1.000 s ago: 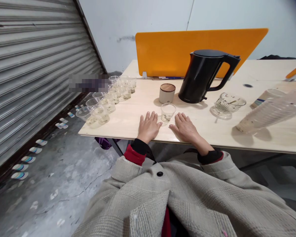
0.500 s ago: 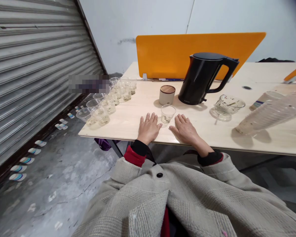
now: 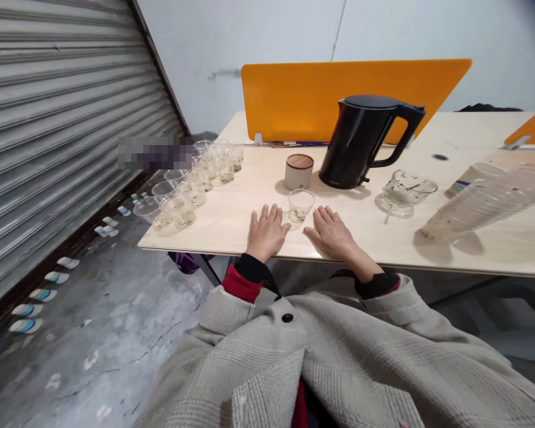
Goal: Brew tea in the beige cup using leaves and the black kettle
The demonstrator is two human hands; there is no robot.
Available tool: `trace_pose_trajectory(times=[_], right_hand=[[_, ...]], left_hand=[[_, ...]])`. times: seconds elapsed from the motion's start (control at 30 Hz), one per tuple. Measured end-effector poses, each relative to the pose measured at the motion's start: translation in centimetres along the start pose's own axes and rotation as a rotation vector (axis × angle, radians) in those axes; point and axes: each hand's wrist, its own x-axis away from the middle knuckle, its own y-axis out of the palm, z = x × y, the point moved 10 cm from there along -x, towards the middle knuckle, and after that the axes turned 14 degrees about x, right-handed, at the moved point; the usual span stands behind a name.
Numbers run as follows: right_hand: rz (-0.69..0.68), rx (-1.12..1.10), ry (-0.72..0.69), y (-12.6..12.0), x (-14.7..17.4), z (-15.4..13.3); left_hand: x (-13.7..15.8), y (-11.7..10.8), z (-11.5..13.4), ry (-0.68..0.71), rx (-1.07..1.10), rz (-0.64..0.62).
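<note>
My left hand (image 3: 266, 230) lies flat on the light wooden table (image 3: 232, 229), fingers stretched out, holding nothing. On the other side, my right hand (image 3: 332, 233) also rests flat with its thumb spread. Between them stands a clear plastic cup (image 3: 300, 205) with some dark bits at its bottom; neither hand grips it. Just behind the cup is a small pale canister (image 3: 299, 172) with a wooden lid. A black electric kettle (image 3: 366, 142) stands to the right of the canister. Farther right sits a ribbed glass bowl (image 3: 409, 189) with dark bits stuck inside.
Several clear cups (image 3: 185, 211) holding pale liquid crowd the table's left end. At right, a long stack of nested plastic cups (image 3: 485, 205) lies beside a paper cup (image 3: 479, 175). An orange divider (image 3: 294, 101) stands behind. Several paper cups (image 3: 27, 310) line the floor by the shutter.
The view has shifted slightly, so things on the table appear a little farther left. Both hands stay flat in the same places beside the cup.
</note>
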Motion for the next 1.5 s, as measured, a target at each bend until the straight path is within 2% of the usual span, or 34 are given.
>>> trace_pose_trajectory(times=[0.37, 0.63, 1.5], right_hand=[[-0.016, 0.004, 0.009, 0.1, 0.01, 0.03], [0.026, 0.03, -0.022, 0.3, -0.12, -0.09], [-0.03, 0.008, 0.005, -0.12, 0.08, -0.11]], left_hand=[[-0.05, -0.1, 0.05, -0.002, 0.007, -0.005], [-0.05, -0.08, 0.0, -0.011, -0.003, -0.011], [-0.12, 0.1, 0.02, 0.009, -0.026, 0.005]])
